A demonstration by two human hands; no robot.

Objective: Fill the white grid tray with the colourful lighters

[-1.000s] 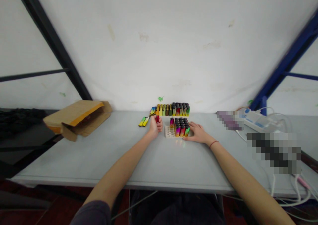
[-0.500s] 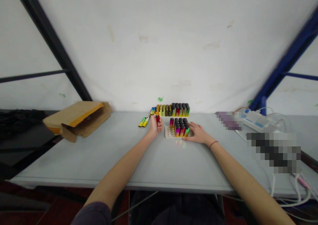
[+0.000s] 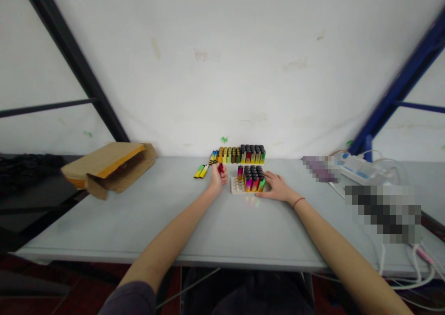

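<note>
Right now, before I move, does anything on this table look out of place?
Two yellow lighters lie flat on the grey table, just left of the left hand. They stand out because the lighters in the row behind stand upright.

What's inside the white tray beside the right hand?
The white tray holds upright multicoloured lighters; bare sockets show at its front left. The lighters hide the sockets beneath them.

I log makeshift bench workstation, possibly small assembly room: grey surface [image 3: 146,227], white cloth backdrop [image 3: 222,64] on steel frame [image 3: 403,92], power strip [image 3: 358,170], trailing cables [image 3: 415,278], ranked lighters [image 3: 252,154], cardboard packaging [image 3: 107,169].
</note>
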